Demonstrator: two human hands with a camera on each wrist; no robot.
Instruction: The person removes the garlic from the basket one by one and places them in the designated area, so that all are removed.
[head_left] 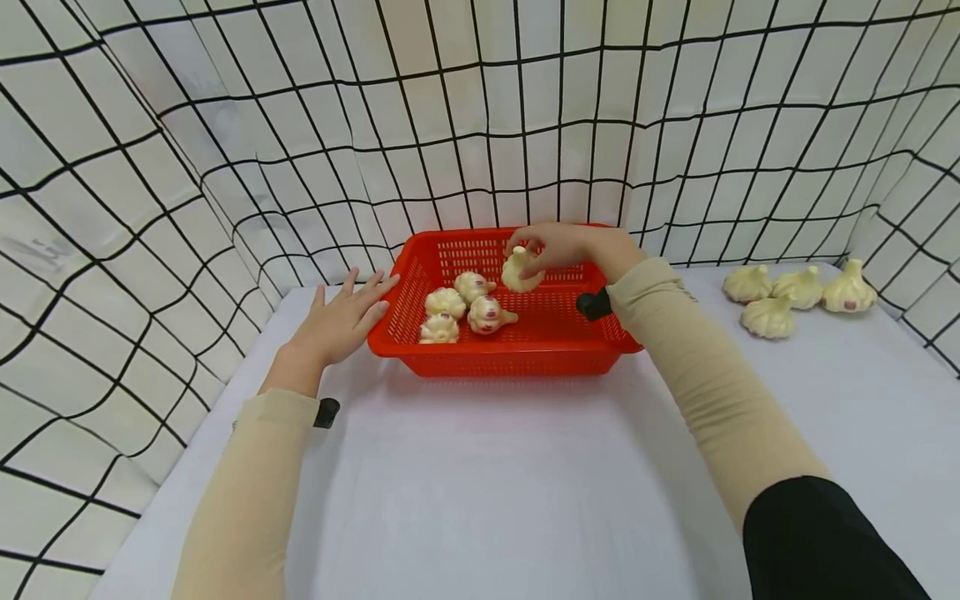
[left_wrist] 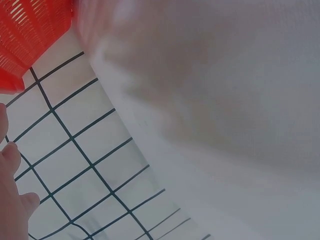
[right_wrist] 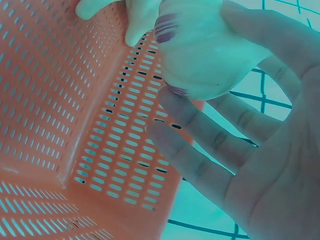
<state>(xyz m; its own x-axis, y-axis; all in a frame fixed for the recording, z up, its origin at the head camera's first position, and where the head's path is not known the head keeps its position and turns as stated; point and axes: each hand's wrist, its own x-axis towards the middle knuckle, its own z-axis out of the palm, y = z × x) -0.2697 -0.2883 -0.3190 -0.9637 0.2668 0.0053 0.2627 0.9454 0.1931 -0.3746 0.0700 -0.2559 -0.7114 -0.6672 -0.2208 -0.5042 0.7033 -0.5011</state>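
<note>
A red perforated plastic basket (head_left: 510,358) stands on the white table. Over its inside, my right hand (head_left: 562,246) holds a garlic bulb (head_left: 519,272) between thumb and fingers, its stem upward in the head view. Close up in the right wrist view, the same garlic bulb (right_wrist: 205,50) shows purple streaks. Several other garlic bulbs (head_left: 487,315) lie together in the left half of the basket. With fingers spread straight, my left hand (head_left: 337,321) touches the basket's left rim. Only part of the left hand (left_wrist: 12,200) shows in the left wrist view.
At the right rear of the table, several more garlic bulbs (head_left: 771,317) sit in a group. Black grid netting (head_left: 517,133) over white panels rises behind the basket and along both sides.
</note>
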